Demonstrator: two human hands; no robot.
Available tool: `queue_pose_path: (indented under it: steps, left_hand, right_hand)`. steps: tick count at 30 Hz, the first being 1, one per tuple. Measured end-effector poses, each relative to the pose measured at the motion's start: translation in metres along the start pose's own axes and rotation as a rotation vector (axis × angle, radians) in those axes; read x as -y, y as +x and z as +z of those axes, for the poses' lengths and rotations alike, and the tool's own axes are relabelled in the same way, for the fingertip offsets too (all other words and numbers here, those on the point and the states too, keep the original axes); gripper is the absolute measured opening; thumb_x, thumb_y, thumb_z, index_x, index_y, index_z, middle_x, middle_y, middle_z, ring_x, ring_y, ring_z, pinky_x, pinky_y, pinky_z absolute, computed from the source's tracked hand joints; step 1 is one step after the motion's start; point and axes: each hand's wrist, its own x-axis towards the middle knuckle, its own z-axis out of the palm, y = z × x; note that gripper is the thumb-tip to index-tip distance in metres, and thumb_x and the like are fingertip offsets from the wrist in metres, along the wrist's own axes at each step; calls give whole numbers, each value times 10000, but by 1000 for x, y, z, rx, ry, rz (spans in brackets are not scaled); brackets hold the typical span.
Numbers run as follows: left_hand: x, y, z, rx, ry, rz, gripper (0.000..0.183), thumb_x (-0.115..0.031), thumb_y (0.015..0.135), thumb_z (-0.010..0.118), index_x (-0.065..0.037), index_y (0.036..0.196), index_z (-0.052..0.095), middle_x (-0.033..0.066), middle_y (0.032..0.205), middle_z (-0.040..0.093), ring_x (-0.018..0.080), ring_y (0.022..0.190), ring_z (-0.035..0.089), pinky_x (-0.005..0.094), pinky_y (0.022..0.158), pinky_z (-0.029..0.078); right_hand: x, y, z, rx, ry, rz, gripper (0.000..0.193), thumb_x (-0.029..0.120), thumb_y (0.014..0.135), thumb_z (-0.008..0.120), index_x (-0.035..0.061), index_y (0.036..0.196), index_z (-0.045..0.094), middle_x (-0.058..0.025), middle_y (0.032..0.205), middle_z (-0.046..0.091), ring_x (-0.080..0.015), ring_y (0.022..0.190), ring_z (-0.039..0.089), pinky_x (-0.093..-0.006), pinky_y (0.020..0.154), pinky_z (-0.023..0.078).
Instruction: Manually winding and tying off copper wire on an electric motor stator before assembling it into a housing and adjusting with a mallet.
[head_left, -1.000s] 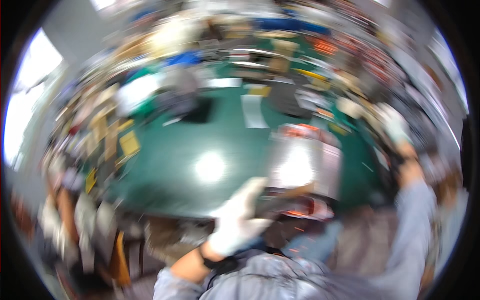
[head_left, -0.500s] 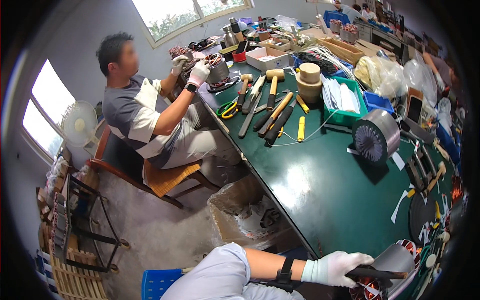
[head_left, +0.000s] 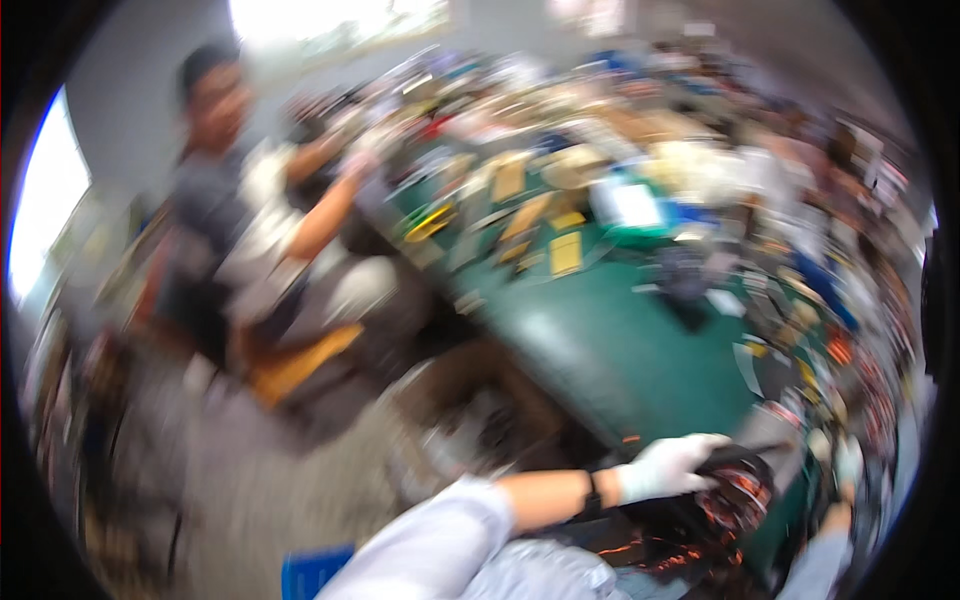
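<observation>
My left hand (head_left: 672,467), in a white glove, is at the near end of a motor stator (head_left: 738,497), a grey metal cylinder with copper windings. Its fingers and thumb close on that end, beside a dark shape too blurred to name. Further right, my right hand (head_left: 848,468), also gloved, comes up from the lower edge next to the clutter on the table. Motion smears its fingers, so I cannot tell what it holds, if anything.
The green table (head_left: 570,350) carries yellow-handled tools (head_left: 565,254), a green bin (head_left: 632,208) with white sheets and a dark round stator (head_left: 682,272). A co-worker (head_left: 215,200) sits at the far left. A cardboard box (head_left: 415,410) with scraps stands below the table edge.
The whole view has shifted and blurred. My right hand has come into view at the right. The dark stick by my left hand no longer shows clearly.
</observation>
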Motion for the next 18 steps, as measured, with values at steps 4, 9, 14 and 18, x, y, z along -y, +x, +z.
queue_pose_path:
  steps: [4,9,14,18]
  left_hand:
    - [-55,21,-14,131,66,-82,522,-249,790,788,-45,1239,618,207,1190,668,365,1103,656,424,932,523]
    - [-11,12,-1,28,-7,-140,640,-169,781,809,56,1324,555,224,1228,661,312,1144,654,367,996,497]
    - [-51,12,-27,6,16,-243,508,-153,874,638,48,1333,552,137,1018,705,202,789,684,293,755,548]
    - [-52,-78,-53,31,-300,-351,328,-141,926,545,-10,1225,583,39,841,637,100,606,553,247,592,475]
  right_hand:
    - [-51,-42,-79,-245,-1154,-539,448,442,1001,500,72,1148,705,-236,918,711,-424,823,658,-475,737,507]
    - [36,-63,-15,-220,-172,-155,409,364,1006,604,27,1239,616,1,686,581,-165,569,555,-358,553,490]
    - [161,-212,31,-349,415,-117,275,318,1036,566,58,1123,556,9,772,534,-62,673,534,-229,604,462]
    - [193,-313,70,-252,589,-41,321,311,1030,573,42,1198,521,-9,821,555,-78,682,554,-223,605,457]
